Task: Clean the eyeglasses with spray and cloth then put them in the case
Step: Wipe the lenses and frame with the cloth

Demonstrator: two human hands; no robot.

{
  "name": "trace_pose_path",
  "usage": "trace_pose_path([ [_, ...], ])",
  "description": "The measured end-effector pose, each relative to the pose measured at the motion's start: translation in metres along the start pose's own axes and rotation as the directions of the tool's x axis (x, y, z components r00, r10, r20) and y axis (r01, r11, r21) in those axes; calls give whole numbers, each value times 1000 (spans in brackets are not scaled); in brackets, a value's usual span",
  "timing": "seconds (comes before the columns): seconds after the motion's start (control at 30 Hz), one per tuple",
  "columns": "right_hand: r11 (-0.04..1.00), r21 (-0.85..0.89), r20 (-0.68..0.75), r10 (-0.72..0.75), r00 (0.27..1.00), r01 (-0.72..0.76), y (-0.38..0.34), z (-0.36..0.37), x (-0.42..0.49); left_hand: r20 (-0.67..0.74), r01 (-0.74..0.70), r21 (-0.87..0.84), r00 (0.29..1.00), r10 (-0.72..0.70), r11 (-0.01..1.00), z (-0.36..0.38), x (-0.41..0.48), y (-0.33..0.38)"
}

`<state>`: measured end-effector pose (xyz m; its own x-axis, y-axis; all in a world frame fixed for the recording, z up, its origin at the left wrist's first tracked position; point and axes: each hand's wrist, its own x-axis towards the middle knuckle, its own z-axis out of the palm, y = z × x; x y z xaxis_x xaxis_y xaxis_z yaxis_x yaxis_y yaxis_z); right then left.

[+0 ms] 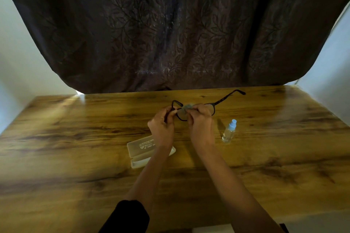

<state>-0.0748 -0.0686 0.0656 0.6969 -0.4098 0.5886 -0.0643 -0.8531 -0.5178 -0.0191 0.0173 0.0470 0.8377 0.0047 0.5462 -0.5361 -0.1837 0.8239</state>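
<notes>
At frame centre the left hand (162,125) grips the eyeglasses (214,106) while the right hand (200,121) pinches the cloth (186,107) on a lens, above the open, seemingly empty case (141,145); the clear-liquid spray bottle (229,133) stands right.

Black eyeglasses (217,103); grey cloth (186,107); leaf-patterned dark curtain (170,28).

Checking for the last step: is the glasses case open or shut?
Open. The case lies on the table with its lid folded back flat; the left forearm hides part of it.
</notes>
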Motion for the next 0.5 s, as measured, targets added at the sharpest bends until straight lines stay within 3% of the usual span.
trace_pose_path([
  [0.13,999,28,85,-28,996,26,-9,5,-9,1,9,5,1000,-9,1000,-2,-1,-3],
  [0.33,997,31,22,65,998,-66,1,3,-7,34,22,10,999,-23,1000,-4,-8,-6],
  [0.5,997,73,74,-38,997,33,-13,8,-12,16,3,23,1000,-4,1000,-4,0,-3],
])
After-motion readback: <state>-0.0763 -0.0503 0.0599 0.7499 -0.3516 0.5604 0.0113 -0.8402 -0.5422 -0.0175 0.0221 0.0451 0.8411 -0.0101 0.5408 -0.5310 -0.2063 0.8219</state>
